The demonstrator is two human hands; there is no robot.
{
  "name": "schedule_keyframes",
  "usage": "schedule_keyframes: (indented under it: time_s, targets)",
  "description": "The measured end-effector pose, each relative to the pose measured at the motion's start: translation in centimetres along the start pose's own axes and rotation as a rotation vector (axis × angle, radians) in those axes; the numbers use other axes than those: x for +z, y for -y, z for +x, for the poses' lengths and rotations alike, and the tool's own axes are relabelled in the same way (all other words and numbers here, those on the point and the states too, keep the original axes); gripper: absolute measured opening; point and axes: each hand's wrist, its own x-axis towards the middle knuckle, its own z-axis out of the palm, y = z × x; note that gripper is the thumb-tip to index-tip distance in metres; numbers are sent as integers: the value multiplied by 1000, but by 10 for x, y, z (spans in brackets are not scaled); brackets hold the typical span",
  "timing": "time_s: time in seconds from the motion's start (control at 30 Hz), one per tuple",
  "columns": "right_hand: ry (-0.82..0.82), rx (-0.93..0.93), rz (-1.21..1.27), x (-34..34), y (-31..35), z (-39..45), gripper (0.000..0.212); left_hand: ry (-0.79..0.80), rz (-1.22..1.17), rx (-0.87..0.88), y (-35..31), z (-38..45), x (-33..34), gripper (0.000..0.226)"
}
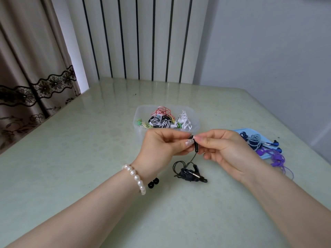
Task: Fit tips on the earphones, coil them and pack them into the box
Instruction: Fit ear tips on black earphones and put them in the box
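Observation:
My left hand (163, 143) and my right hand (218, 145) meet above the table, both pinching one black earbud (195, 146). Its thin cord drops to a tangled bundle of black earphones (189, 173) lying on the table below my hands. Two loose black ear tips (153, 183) sit on the table beside my left wrist, which wears a pearl bracelet. Behind my hands stands a clear plastic box (141, 126) holding several coiled earphones in red, white, black-and-white and green.
At the right, blue, grey and purple earphones (265, 147) lie tangled on a light blue lid (240, 131). The pale green table (89, 158) meets a striped wall panel at the back. A lace-trimmed curtain hangs at the left.

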Motion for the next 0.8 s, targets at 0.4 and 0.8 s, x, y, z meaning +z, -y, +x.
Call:
schedule_keyframes:
  time_s: [0.4,0.8]
  targets:
    - [95,-153,-985,5,-13,0,32,-124,-232,-88,-11,5,-7,15]
    - [27,-246,-423,0,49,10,12,-268,-327,-104,-19,15,-24,6]
